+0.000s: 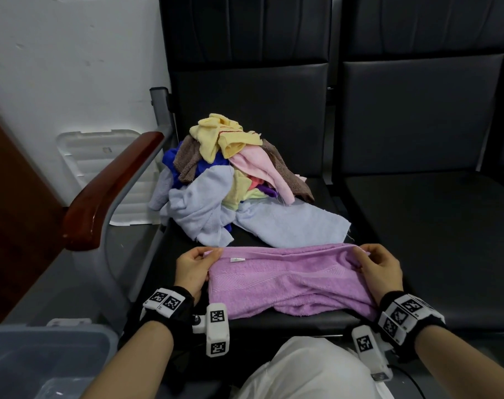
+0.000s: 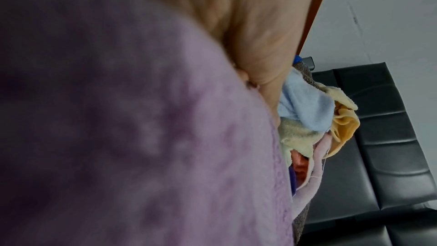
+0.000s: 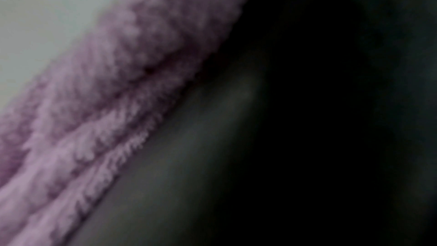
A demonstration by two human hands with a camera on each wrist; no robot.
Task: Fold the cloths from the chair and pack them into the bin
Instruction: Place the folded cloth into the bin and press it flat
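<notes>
Purple cloth (image 1: 288,283) lies doubled over on chair seat (image 1: 311,321) front edge; left hand (image 1: 193,269) grip pinches its far left corner; right hand (image 1: 380,269) grip pinches far right corner; unfolded cloth pile (image 1: 230,180) just behind; bin (image 1: 43,361) at lower left.

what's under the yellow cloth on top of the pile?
Under the yellow cloth show a pink cloth, a brown one, dark blue and pale blue towels. The core of the pile and the seat beneath it are covered.
</notes>
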